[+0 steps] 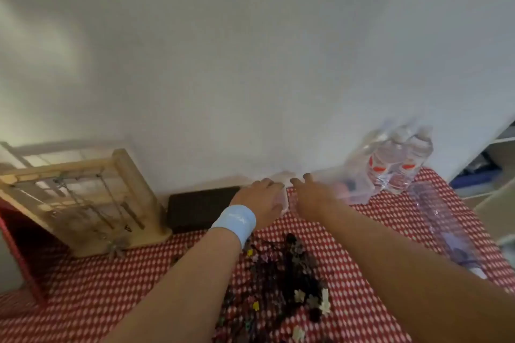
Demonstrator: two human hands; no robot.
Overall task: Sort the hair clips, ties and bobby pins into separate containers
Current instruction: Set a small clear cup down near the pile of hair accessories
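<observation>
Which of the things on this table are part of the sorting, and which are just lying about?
For the job: the pile of hair accessories; the clear containers at the back; the left hand and right hand reaching for them.
Lying about: the wooden rack; the dark box; the water bottles; the clear bottle on its side.

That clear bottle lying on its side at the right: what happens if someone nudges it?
The clear bottle is round and lies on its side, so it would probably roll. It looks see-through and possibly empty, so likely light. Near the table's right edge, it might fall off.
</observation>
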